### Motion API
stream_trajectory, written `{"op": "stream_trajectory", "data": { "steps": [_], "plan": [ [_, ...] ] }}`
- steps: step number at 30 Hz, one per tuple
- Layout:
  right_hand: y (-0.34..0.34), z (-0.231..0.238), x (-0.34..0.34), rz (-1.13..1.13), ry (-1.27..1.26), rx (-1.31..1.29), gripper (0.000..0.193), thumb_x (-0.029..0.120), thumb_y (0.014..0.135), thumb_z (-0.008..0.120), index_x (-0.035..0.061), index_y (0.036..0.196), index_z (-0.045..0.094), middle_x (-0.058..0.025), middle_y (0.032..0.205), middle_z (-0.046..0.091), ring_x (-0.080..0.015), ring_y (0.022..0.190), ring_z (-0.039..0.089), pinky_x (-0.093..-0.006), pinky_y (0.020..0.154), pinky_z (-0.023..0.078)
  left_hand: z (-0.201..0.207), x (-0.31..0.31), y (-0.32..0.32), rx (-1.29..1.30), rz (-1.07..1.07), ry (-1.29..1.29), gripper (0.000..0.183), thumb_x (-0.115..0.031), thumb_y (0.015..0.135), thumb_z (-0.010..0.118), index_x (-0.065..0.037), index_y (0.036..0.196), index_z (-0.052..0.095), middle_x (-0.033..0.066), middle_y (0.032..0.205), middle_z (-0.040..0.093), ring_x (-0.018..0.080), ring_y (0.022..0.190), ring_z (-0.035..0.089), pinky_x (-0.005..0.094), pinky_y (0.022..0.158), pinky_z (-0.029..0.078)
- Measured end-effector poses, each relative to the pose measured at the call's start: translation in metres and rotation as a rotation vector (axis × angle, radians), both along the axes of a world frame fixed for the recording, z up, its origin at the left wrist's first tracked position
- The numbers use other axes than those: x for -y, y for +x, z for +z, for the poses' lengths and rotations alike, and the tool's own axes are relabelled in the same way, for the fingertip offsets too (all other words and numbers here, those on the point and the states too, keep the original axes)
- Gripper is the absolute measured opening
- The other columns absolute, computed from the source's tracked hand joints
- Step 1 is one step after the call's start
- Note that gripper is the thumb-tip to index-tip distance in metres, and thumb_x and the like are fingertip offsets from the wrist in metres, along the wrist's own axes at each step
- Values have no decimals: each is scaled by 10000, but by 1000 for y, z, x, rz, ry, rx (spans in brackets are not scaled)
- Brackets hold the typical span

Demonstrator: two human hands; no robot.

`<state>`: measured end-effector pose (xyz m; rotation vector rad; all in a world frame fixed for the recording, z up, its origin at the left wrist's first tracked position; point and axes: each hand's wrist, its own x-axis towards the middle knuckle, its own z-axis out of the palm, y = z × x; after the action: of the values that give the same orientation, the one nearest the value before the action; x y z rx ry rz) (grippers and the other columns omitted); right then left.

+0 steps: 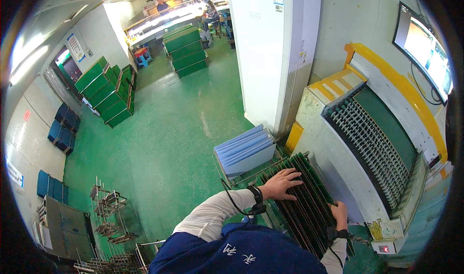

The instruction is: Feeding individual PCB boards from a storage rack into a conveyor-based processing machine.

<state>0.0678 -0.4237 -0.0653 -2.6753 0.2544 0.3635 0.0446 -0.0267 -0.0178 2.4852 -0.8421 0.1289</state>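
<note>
A row of thin dark green panels (309, 201), like circuit boards, stands on edge close together in front of me. My left hand (280, 185) lies across their top edges near the far left side, its fingers spread and holding nothing. At the right end of the row, my right hand (340, 214) has its fingers curled over the edge of a green panel. The lower part of that panel is hidden among the others. Both wrists wear black bands, and a cable runs from the left one.
A roller conveyor machine (372, 143) stands close on the right, under a wall screen (423, 51). Beyond the panels is a rack of blue sheets (244, 151), beside a tall white cabinet (263, 47). Green crates (108, 90) and metal racks (108, 209) stand left. People work far back.
</note>
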Motion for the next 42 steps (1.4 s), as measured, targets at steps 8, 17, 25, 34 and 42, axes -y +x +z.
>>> {"op": "stream_trajectory", "data": {
  "steps": [8,17,25,34,42],
  "plan": [
    [1,1,0,21,18,4,480,432,828,796,23,1079,781,-243,1047,757,-431,1036,717,-494,882,543,2,-1,1,-11,-3,0,774,-578,872,754,-184,1509,560,114,1655,385,388,1547,295,542,1269,249],
    [-1,8,-3,23,17,34,502,418,845,808,-29,1070,767,-281,1021,743,-443,1003,721,-481,830,546,3,0,3,-7,-10,-12,762,-590,882,744,-174,1497,570,122,1644,396,398,1540,301,548,1263,258],
    [3,8,-4,20,-13,8,472,427,846,785,28,1098,778,-244,1068,753,-426,1040,719,-482,872,550,-1,1,5,5,1,-13,764,-583,868,755,-171,1487,579,130,1634,406,393,1530,321,543,1265,263],
    [9,-3,5,42,-10,28,504,455,851,793,0,1066,767,-262,1008,746,-442,998,718,-488,813,539,3,1,8,-12,-2,-18,768,-580,864,761,-173,1490,580,118,1642,402,390,1538,309,543,1265,262],
    [13,-8,7,7,-25,8,509,469,818,805,43,1096,779,-239,1074,753,-424,1037,717,-489,870,548,-3,2,10,3,6,-16,822,-579,853,768,-176,1529,533,129,1656,379,403,1535,308,542,1264,262]
  ]
}}
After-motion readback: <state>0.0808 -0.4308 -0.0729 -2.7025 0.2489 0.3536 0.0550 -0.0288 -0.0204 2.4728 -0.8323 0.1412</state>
